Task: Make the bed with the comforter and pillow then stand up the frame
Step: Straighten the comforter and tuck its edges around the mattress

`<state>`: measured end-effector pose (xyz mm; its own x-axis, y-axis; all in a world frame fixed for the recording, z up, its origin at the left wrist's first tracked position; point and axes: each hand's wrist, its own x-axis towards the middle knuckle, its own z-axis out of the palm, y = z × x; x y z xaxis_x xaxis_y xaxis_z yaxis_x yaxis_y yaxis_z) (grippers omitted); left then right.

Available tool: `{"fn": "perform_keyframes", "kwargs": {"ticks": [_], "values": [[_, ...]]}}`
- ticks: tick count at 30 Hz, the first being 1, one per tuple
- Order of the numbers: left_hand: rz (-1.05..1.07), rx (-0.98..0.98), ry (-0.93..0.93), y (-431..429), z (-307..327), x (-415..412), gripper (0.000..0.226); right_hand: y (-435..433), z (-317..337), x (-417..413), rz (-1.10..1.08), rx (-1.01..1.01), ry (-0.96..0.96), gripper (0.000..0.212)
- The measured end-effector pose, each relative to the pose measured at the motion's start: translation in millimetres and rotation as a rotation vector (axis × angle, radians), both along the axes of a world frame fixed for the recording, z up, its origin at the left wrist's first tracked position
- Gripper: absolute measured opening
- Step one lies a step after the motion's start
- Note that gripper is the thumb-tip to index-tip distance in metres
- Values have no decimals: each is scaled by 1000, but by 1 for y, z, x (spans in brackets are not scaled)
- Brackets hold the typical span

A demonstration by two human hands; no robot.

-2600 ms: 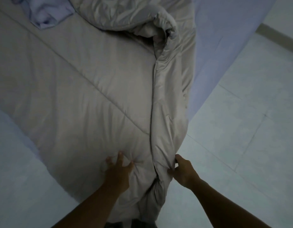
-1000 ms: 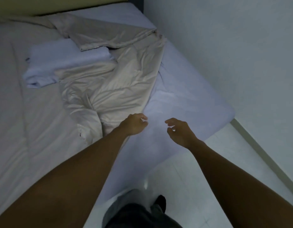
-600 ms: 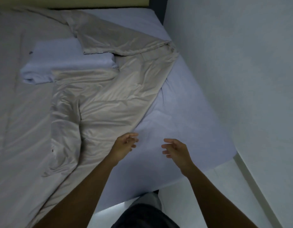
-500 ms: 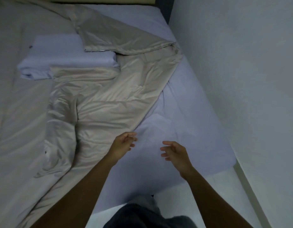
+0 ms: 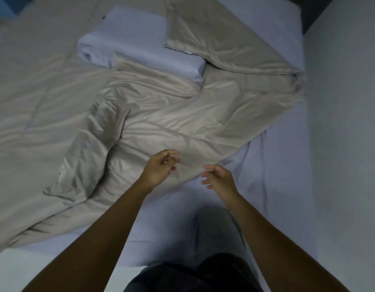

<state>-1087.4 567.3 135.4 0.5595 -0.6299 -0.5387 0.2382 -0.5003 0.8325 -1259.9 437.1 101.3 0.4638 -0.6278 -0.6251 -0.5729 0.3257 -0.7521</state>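
A beige comforter lies rumpled and folded back on itself across the bed, leaving the pale blue sheet bare along the right side and the near corner. A pale blue pillow rests on top of it further up, with one comforter corner folded over its right end. My left hand hovers over the comforter's near edge, fingers loosely curled and holding nothing. My right hand is beside it, just at that edge, fingers spread. The frame is not in view.
A pale wall runs close along the bed's right side. My knee rests on the mattress near the foot edge. Pale floor shows at the lower left.
I have moved in over the bed, with a knee now on the mattress. Both hands have reached forward from the bare sheet to the comforter's near edge, still holding nothing.
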Motion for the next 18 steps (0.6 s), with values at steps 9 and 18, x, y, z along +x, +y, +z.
{"fn": "perform_keyframes", "kwargs": {"ticks": [9, 18], "values": [[382, 35, -65, -56, -54, 107, 22, -130, -62, 169, 398, -99, -37, 30], [515, 176, -513, -66, -148, 214, 25, -200, -134, 290, 637, -796, -165, 32]]}}
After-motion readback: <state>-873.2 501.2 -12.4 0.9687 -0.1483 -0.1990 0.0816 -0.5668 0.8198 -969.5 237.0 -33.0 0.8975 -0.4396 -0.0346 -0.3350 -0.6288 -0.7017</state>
